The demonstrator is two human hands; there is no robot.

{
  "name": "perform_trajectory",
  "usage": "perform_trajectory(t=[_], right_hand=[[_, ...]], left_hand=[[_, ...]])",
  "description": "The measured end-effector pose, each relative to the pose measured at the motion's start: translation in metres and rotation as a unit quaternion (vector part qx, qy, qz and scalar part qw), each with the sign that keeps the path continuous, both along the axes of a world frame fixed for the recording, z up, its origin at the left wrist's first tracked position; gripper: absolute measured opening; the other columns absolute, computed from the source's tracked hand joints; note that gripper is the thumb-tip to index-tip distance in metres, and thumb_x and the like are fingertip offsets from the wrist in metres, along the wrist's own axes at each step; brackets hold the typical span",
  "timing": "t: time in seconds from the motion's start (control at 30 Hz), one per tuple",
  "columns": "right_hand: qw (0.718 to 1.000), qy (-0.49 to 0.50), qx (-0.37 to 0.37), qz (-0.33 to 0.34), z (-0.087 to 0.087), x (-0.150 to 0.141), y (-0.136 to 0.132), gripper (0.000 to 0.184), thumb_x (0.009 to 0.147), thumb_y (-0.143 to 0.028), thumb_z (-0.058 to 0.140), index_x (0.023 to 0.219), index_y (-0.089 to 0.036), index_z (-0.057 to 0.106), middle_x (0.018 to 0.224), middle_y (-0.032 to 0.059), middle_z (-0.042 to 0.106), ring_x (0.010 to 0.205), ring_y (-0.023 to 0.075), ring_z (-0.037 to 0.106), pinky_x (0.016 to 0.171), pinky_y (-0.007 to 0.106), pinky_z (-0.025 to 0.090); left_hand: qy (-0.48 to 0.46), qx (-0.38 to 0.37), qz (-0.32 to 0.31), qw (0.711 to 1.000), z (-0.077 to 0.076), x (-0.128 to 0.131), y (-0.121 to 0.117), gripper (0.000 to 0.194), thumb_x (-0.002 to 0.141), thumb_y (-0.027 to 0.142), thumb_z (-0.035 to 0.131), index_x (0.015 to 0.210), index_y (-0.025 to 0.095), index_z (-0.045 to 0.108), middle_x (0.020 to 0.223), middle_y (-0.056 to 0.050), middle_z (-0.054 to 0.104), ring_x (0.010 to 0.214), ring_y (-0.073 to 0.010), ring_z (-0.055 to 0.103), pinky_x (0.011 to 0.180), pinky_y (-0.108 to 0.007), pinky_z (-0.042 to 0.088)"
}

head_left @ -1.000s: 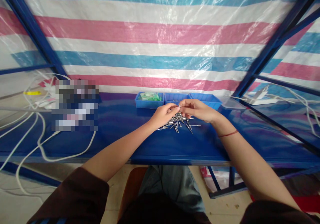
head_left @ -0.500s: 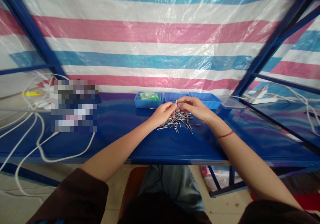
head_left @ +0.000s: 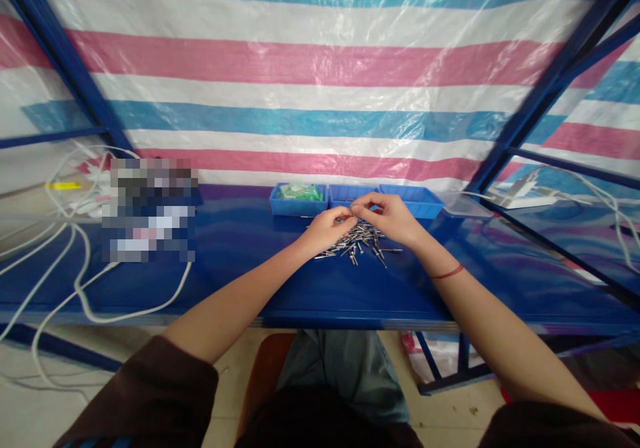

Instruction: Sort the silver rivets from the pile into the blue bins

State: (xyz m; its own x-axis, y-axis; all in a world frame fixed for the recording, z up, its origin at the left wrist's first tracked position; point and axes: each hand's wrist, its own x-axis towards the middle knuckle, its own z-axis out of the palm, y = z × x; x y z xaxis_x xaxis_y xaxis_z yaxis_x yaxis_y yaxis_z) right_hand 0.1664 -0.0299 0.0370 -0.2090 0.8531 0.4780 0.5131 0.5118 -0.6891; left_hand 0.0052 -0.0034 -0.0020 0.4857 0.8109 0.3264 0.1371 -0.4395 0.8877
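Observation:
A pile of small silver metal pins lies on the blue table. My left hand hovers just above the pile's left side, fingers curled in a pinch. My right hand is right beside it, over the pile's far side, fingers also pinched. The fingertips of both hands meet on a small metal piece, too small to make out clearly. A red string circles my right wrist.
Three blue trays stand in a row behind the pile: one with green parts, a middle one and a right one. White cables trail over the table's left side. A striped tarp hangs behind.
Both hands have dropped slightly and drawn closer to the pile, still pinched together at the fingertips. The pile has not moved.

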Motion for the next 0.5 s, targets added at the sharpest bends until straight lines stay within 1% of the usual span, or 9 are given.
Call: perform_trajectory(t=[0.07,0.17,0.27,0.37,0.43,0.5], right_hand=[[0.999,-0.025,0.023,-0.010,0.000,0.000,-0.001,0.023,0.080,-0.037,0.058,0.083,-0.016,0.069,0.089,0.0079,0.070,0.080,0.0181,0.062,0.065,0.030,0.047],[0.997,-0.052,0.054,-0.023,-0.001,0.002,-0.001,0.021,0.082,-0.033,0.055,0.086,-0.017,0.069,0.093,0.0083,0.070,0.081,0.0184,0.062,0.065,0.031,0.048],[0.992,-0.092,0.076,-0.030,-0.001,0.005,0.001,0.020,0.083,-0.030,0.053,0.087,-0.018,0.069,0.091,0.0089,0.068,0.081,0.0197,0.061,0.067,0.032,0.047],[0.982,-0.149,0.108,-0.037,-0.004,0.007,0.006,0.021,0.086,-0.029,0.051,0.085,-0.019,0.069,0.090,0.0093,0.068,0.085,0.0220,0.059,0.075,0.036,0.044],[0.973,-0.169,0.139,-0.067,-0.007,0.009,0.013,0.022,0.088,-0.028,0.048,0.086,-0.019,0.068,0.090,0.0099,0.068,0.087,0.0233,0.058,0.081,0.039,0.042],[0.964,-0.173,0.165,-0.120,-0.011,0.011,0.022,0.025,0.090,-0.026,0.045,0.088,-0.018,0.068,0.090,0.0112,0.067,0.088,0.0244,0.056,0.084,0.040,0.040]], left_hand=[[-0.005,0.015,0.037,0.999,-0.003,-0.001,0.003,0.012,0.084,0.025,0.058,0.087,0.014,0.059,0.084,-0.002,0.064,0.060,-0.0084,0.057,0.063,-0.023,0.045],[-0.015,0.043,0.090,0.995,-0.005,-0.002,0.005,0.012,0.084,0.025,0.058,0.088,0.015,0.057,0.084,-0.001,0.062,0.060,-0.0078,0.056,0.061,-0.021,0.044],[-0.011,0.084,0.110,0.990,-0.004,-0.004,0.005,0.011,0.086,0.026,0.056,0.090,0.015,0.055,0.086,-0.001,0.061,0.061,-0.0072,0.056,0.060,-0.021,0.043],[-0.006,0.111,0.119,0.987,-0.003,-0.005,0.003,0.014,0.088,0.028,0.053,0.094,0.016,0.054,0.088,-0.003,0.062,0.063,-0.0082,0.056,0.062,-0.022,0.044],[-0.007,0.108,0.127,0.986,-0.003,-0.004,0.003,0.021,0.089,0.031,0.051,0.104,0.016,0.052,0.089,-0.003,0.062,0.064,-0.0091,0.057,0.064,-0.023,0.045],[-0.002,0.098,0.132,0.986,-0.003,-0.004,0.003,0.031,0.090,0.033,0.050,0.115,0.015,0.048,0.088,-0.004,0.063,0.064,-0.0103,0.058,0.065,-0.025,0.046]])
